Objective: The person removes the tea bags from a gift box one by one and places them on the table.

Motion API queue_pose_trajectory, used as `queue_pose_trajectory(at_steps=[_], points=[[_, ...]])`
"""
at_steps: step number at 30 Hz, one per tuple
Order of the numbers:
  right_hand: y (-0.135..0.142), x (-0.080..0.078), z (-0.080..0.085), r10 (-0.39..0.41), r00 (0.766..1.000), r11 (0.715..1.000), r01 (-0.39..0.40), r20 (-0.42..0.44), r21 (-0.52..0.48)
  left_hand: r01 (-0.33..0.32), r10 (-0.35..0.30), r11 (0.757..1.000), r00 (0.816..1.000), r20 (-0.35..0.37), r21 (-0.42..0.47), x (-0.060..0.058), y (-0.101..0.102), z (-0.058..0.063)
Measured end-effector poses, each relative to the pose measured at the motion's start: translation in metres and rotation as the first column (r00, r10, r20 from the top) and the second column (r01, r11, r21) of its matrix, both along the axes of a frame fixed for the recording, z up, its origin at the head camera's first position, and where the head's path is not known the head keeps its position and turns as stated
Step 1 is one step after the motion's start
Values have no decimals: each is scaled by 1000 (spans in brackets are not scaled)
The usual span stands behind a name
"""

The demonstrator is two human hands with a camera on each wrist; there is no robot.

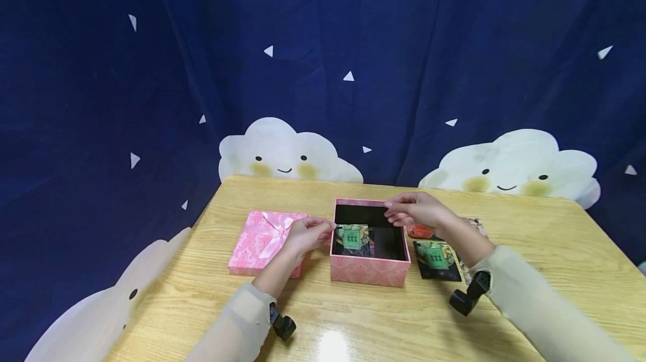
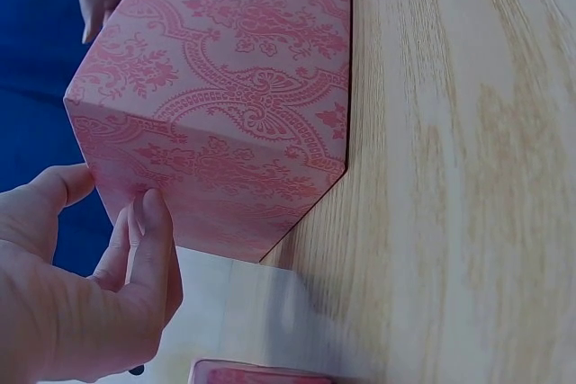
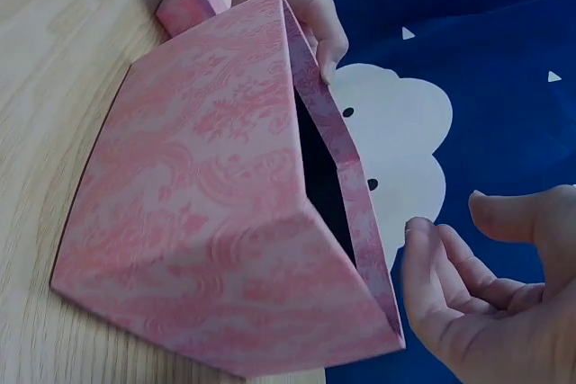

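Note:
A pink patterned box (image 1: pixel 370 271) with a dark inside stands uncovered on the table. Inside, at its left, lies a flat black packet (image 1: pixel 353 237) with a green picture. My left hand (image 1: pixel 304 235) pinches the box's left rim, fingers on the outer wall (image 2: pixel 207 182) and thumb at the edge. Above the right back corner of the box hovers my right hand (image 1: pixel 418 209), thumb and fingers loosely bent and apart. Nothing shows between those fingers (image 3: pixel 423 258) in the right wrist view.
Left of the box rests its pink lid (image 1: pixel 257 241) with a ribbon bow. To the right lie a similar black and green packet (image 1: pixel 436 261), a red one (image 1: pixel 420 231) and a pale patterned one (image 1: pixel 478 226), partly behind my right arm. A blue curtain (image 1: pixel 313 42) hangs behind the table.

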State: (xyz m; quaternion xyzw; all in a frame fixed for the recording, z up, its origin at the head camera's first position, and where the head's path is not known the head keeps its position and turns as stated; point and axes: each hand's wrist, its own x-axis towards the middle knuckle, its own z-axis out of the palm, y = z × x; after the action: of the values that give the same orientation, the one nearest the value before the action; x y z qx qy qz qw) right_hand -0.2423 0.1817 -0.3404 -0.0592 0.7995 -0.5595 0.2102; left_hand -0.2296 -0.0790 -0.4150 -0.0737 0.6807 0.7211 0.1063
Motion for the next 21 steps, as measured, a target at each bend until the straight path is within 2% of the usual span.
queue_pose_trajectory(at_steps=[6, 12, 14, 15, 21], points=[[-12, -8, -4, 14, 998, 1000, -13, 55, -15, 21, -21, 1000, 1000, -3, 11, -1, -1, -1], [-22, -16, -7, 12, 992, 997, -2, 129, -83, 46, -46, 999, 999, 3, 13, -3, -3, -3], [-26, -19, -8, 12, 987, 997, 1, 162, -80, 49, -49, 999, 999, 8, 14, -3, -4, -2], [-28, -21, -8, 15, 984, 997, -2, 177, -76, 47, -47, 999, 999, 8, 11, 0, -3, 3], [-37, -30, -15, -2, 969, 999, 11, 249, -35, 20, -19, 1000, 1000, 7, -9, 1, -2, 3]])
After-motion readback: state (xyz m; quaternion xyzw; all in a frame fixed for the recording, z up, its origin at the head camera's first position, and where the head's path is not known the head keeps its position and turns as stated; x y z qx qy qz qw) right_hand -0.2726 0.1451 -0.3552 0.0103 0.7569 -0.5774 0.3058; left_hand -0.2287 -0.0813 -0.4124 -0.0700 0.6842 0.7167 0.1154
